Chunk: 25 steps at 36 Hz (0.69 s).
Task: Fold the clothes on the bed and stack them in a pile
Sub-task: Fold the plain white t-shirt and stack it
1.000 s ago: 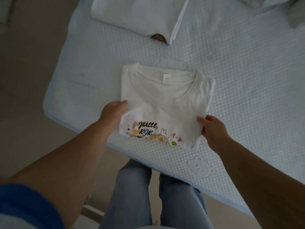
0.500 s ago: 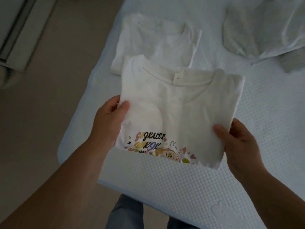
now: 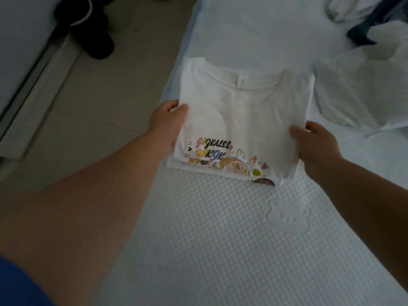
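Note:
A folded white T-shirt with a colourful cartoon print lies collar-away on top of another folded white shirt, whose edge with a dark print peeks out underneath near the bed's left side. My left hand grips the top shirt's left edge, thumb on top. My right hand grips its right edge, thumb on top and fingers under. An unfolded whitish garment lies to the right on the bed.
The white quilted mattress fills the lower middle and right. More crumpled clothes, one dark blue, lie at the far right. Left of the bed is beige floor with black footwear near a pale ledge.
Both hands carried the printed shirt away from the near bed edge and brought it down onto the other folded white shirt, which it now covers almost fully.

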Each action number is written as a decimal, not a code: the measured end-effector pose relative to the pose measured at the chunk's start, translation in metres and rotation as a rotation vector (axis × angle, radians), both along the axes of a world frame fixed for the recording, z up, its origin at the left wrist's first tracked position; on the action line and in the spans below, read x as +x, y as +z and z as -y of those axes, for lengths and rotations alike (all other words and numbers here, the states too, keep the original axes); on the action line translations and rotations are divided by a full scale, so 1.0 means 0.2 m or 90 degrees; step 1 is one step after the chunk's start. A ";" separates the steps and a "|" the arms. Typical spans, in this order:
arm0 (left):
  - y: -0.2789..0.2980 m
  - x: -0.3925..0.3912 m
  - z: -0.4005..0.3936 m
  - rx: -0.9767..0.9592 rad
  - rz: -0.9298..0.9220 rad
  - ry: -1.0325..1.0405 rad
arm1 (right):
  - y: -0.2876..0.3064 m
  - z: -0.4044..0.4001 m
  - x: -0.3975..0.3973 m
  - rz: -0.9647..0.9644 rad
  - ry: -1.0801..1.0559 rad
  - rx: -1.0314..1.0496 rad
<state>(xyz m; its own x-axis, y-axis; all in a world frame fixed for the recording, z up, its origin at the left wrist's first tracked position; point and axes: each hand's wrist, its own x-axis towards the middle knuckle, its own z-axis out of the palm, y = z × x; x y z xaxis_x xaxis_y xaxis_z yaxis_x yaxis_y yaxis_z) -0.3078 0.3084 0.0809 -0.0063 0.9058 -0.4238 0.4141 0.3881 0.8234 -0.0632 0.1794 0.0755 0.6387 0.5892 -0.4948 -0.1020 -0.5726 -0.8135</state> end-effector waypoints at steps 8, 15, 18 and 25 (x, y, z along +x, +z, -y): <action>-0.24 -0.05 0.08 0.071 -0.240 -0.101 | -0.20 0.06 -0.12 0.157 0.042 -0.148; -0.22 -0.13 0.08 0.068 -0.250 -0.080 | -0.20 0.11 -0.18 0.219 0.116 -0.171; -0.27 -0.17 0.15 0.010 -0.327 -0.143 | -0.22 0.10 -0.19 0.221 0.153 -0.226; -0.14 -0.14 0.27 0.033 -0.431 -0.113 | -0.17 0.16 -0.15 0.222 0.156 -0.228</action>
